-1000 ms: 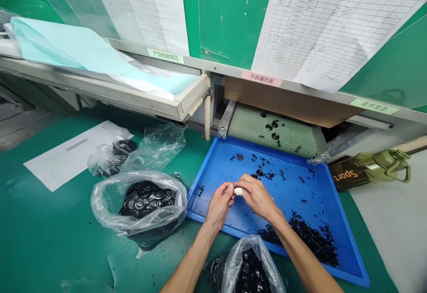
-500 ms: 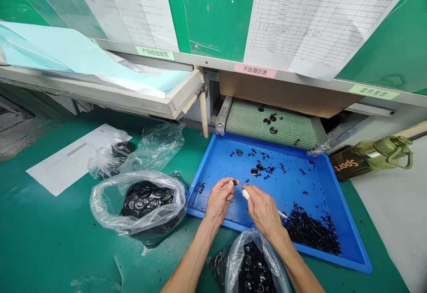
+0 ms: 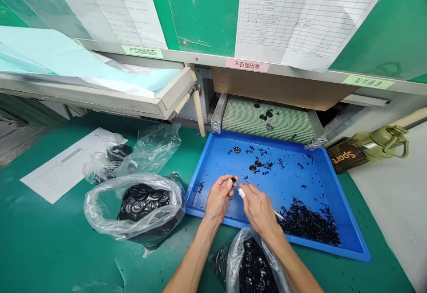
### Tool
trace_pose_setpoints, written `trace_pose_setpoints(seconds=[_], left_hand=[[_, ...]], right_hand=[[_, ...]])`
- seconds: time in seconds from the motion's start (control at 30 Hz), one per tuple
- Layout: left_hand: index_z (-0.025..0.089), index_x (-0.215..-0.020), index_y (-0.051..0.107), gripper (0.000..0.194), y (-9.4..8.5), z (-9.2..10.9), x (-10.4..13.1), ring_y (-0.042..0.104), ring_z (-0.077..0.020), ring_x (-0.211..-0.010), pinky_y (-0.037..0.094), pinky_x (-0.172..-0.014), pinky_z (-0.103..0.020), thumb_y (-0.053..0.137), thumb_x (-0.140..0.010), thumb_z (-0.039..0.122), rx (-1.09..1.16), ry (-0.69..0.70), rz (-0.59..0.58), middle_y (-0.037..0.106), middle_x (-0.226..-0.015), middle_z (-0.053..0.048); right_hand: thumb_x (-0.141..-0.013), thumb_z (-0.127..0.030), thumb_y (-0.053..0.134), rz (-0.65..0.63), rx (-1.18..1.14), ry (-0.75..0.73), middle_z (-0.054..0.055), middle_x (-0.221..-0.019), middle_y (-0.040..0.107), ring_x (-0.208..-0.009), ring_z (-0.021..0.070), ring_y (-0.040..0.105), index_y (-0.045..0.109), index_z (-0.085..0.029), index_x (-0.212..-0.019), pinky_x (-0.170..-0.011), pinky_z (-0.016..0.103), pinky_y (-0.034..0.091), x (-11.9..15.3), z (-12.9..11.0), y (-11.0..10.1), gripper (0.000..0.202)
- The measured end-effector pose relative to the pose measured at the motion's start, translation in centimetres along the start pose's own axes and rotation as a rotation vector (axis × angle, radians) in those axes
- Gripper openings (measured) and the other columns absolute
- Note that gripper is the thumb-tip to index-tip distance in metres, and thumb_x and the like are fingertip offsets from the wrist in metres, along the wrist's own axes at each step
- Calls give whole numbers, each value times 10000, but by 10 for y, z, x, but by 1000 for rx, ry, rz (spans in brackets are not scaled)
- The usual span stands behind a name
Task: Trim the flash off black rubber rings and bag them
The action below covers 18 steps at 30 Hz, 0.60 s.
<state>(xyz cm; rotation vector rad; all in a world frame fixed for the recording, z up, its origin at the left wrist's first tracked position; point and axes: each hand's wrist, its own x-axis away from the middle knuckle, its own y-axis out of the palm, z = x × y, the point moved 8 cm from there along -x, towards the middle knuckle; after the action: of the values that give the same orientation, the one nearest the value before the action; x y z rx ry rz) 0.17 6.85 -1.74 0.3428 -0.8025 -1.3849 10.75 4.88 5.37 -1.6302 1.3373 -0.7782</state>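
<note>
Over the near edge of the blue tray (image 3: 347, 204), my left hand (image 3: 217, 198) pinches a small black round part (image 3: 233, 180) between thumb and fingertips. My right hand (image 3: 259, 206) is closed around a slim hand tool (image 3: 279, 215) with a pale rear end. A white piece shows at its front, and a thin tip points at the black part; whether they touch I cannot tell. Several black discs (image 3: 252, 168) and small black scraps lie in the tray, with a scrap heap (image 3: 310, 221) at its near right. Between my forearms stands a plastic bag (image 3: 230, 257) of black parts.
Left of the tray sits an open plastic bag (image 3: 100, 221) of black discs. Behind it are a smaller bag (image 3: 116, 168) and a paper sheet (image 3: 50, 172). A green mesh belt (image 3: 240, 117) carrying discs ends over the tray. A bottle (image 3: 363, 148) lies at the right.
The view has shifted slightly. My right hand has come closer to my left, bringing the tool's tip nearer the black part, which is turned differently.
</note>
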Motion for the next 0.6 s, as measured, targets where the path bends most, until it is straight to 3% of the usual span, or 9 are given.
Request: trace_pose_setpoints(seconds=[0.3, 0.47, 0.6], left_hand=[[169, -804, 593, 249, 7, 0, 2, 609, -109, -750, 443, -707, -228, 764, -648, 262, -22, -32, -52, 685, -903, -46], [166, -780, 573, 269, 3, -3, -1, 599, -94, -701, 432, -625, -199, 782, -615, 200, 4, -52, -33, 682, -872, -38], [158, -785, 565, 286, -1, -4, -4, 571, -75, -662, 353, -500, -152, 788, -610, 196, 24, -55, -32, 683, -852, -48]], right_hand=[[-858, -111, 376, 17, 119, 52, 69, -906, 629, -736, 162, 592, 581, -197, -1124, -604, 243, 404, 0, 2, 3, 346], [-853, -96, 373, 49, 100, 49, 69, -856, 628, -737, 159, 584, 601, -196, -1032, -612, 234, 387, 1, -3, 6, 307], [-836, -89, 346, 36, -116, 74, 37, -807, 640, -649, 133, 559, 613, -199, -963, -597, 221, 362, -3, 2, 10, 315]])
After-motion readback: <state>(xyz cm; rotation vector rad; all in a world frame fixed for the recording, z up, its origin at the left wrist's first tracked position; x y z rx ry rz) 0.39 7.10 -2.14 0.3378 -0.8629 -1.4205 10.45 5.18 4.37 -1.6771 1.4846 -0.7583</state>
